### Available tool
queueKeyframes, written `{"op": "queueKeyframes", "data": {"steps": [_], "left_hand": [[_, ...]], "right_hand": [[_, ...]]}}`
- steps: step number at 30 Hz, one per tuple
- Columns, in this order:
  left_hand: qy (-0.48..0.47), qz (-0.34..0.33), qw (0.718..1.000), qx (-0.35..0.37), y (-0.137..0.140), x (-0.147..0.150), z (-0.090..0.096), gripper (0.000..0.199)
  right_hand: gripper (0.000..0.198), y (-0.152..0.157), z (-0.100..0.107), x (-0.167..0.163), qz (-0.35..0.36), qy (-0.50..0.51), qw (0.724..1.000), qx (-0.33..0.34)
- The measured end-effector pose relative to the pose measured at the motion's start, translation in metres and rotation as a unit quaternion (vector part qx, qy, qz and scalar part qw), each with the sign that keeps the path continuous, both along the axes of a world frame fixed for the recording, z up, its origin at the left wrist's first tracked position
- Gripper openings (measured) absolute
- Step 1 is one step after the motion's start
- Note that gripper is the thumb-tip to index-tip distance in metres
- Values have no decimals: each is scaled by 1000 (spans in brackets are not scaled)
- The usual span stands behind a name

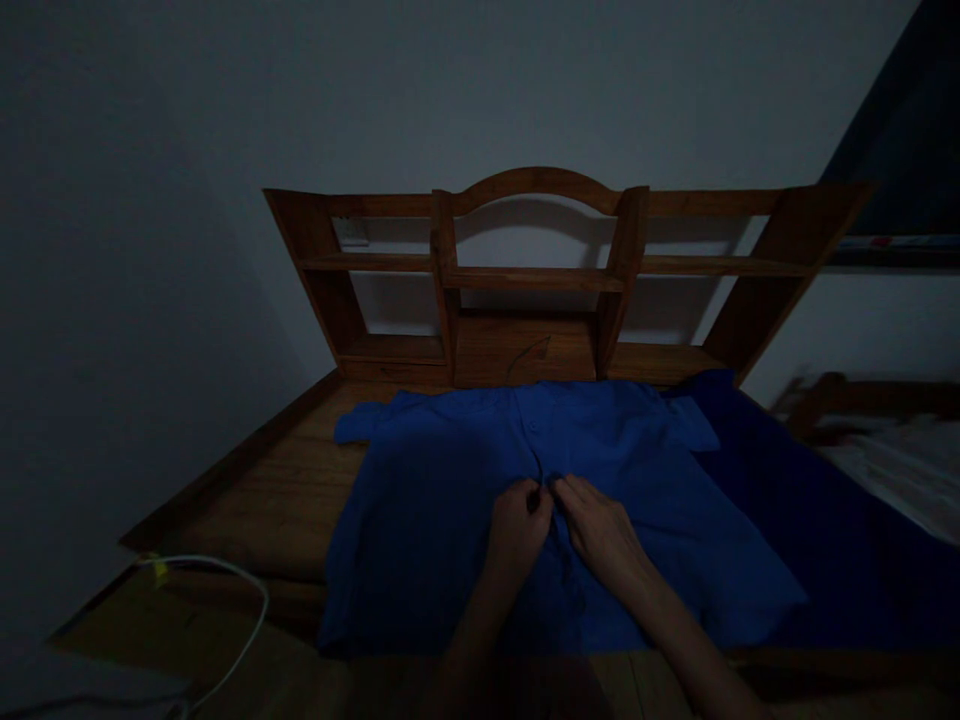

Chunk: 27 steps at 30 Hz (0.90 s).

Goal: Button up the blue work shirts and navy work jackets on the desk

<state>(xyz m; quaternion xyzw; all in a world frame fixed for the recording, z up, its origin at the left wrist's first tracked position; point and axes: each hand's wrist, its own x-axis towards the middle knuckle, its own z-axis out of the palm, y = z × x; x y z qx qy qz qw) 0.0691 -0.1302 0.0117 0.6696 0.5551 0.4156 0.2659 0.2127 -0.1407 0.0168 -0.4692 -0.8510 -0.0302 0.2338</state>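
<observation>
A wooden shelf (534,280) stands at the back of the counter (289,490), against the wall (187,120), split by uprights into left, middle and right compartments, with an arch over the middle one. A thin dark wire (529,348) shows in the lower middle compartment, rising from just behind the shirt (435,490); through the upper left opening a pale outlet (352,233) shows on the wall. The shirt, blue and short-sleeved, lies spread on the counter in front of the shelf, collar end toward it and sleeves out to both sides. Its right part overlaps a darker blue cloth (840,560). Both forearms reach in from the near edge and converge at the front opening, below a button (535,427). The left hand (523,520) is curled, thumb and forefinger pinching the edge of the opening. The right hand (596,520) lies back upward just beside it, fingers bent down onto the fabric; whether they pinch it cannot be told. A white cable (264,600) loops at the near left.
</observation>
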Motion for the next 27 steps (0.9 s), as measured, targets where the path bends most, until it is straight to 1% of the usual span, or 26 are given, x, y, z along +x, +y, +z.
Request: {"op": "queueKeyframes", "data": {"steps": [3,8,12,15,18,23,27], "left_hand": [[-13,-5,1000,-11,3,-2,-3,26],[-23,-13,999,-20,3,-4,-5,24],[-45,-16,999,-7,-2,-4,-1,26],[-68,-20,997,5,-6,-4,4,28],[-78,-33,996,3,-7,-4,5,29],[-93,-32,995,-20,-4,-5,0,30],[-112,-36,993,-30,-3,-5,-2,29]], "right_hand": [[39,0,2,-1,2,0,1000,-1],[26,-3,10,-5,-14,4,1000,-23],[16,-5,11,-8,-42,54,997,-30],[18,-4,9,-9,-55,91,994,-31],[19,-4,7,-8,-60,105,992,-33],[22,-5,7,-5,-62,101,992,-40],[27,-7,7,-4,-56,91,994,-22]]}}
